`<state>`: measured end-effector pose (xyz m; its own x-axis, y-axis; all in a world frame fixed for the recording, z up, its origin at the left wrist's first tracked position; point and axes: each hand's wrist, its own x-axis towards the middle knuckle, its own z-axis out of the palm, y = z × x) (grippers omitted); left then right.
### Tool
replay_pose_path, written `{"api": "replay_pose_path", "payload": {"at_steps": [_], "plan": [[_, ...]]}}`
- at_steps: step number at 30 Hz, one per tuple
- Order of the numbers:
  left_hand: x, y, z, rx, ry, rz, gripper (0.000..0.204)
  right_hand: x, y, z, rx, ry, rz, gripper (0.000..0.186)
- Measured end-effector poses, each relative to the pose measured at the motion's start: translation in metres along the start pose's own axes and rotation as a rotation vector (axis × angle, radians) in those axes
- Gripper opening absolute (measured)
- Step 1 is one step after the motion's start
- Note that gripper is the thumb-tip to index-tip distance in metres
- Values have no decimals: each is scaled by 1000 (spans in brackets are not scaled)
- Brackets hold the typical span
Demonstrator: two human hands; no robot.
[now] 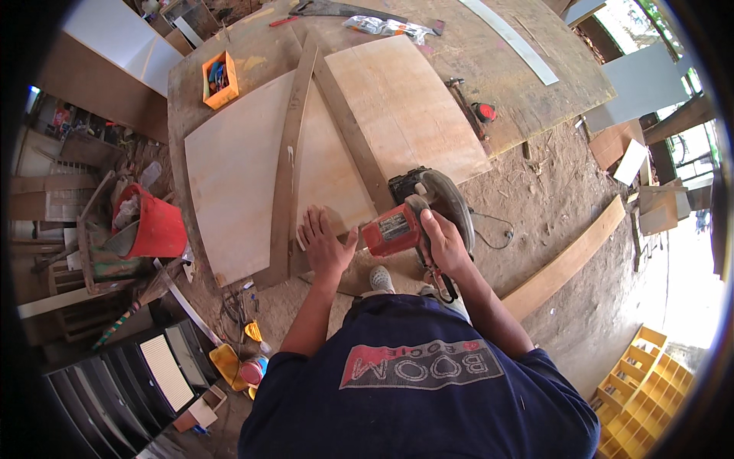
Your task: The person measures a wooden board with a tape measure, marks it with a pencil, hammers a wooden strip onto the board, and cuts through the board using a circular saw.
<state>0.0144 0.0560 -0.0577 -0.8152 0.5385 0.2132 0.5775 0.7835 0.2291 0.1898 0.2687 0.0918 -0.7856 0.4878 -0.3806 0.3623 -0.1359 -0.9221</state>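
Pale plywood point(235, 172) lies across the worktable with two brown wooden strips on it, a left strip point(287, 172) and a slanting right strip point(348, 126). My left hand point(325, 241) rests with fingers spread on the plywood's near edge, between the strips. In my right hand point(446, 243) is a red and black circular saw point(388, 231), gripped by its rear handle at the near end of the right strip. The saw's dark guard faces right; its blade's contact with the wood is hidden.
On the table point(527, 99) are an orange tool box point(222, 80), a hammer point(461, 103), a red tape measure point(484, 112), a handsaw point(348, 10) and a silvery packet point(390, 28). A red bucket point(162, 229) stands left. A cord point(505, 237) and long board point(569, 256) lie right.
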Motion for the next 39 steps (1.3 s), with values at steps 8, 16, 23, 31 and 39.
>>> {"api": "replay_pose_path", "payload": {"at_steps": [8, 16, 23, 31, 39], "plan": [[-1, -2, 3, -9, -24, -3, 95, 9, -3, 2, -17, 14, 1, 59], [0, -2, 2, -2, -26, 6, 94, 16, -6, 4, 1, 12, -3, 58], [-2, -3, 2, -29, -50, 27, 99, 25, -4, 5, -24, 4, -16, 57], [-4, -9, 4, -39, -101, 98, 109, 32, -10, 8, -5, 24, -21, 61], [-3, -10, 0, -79, -115, 174, 115, 40, -15, 8, -9, 12, -22, 62]]}}
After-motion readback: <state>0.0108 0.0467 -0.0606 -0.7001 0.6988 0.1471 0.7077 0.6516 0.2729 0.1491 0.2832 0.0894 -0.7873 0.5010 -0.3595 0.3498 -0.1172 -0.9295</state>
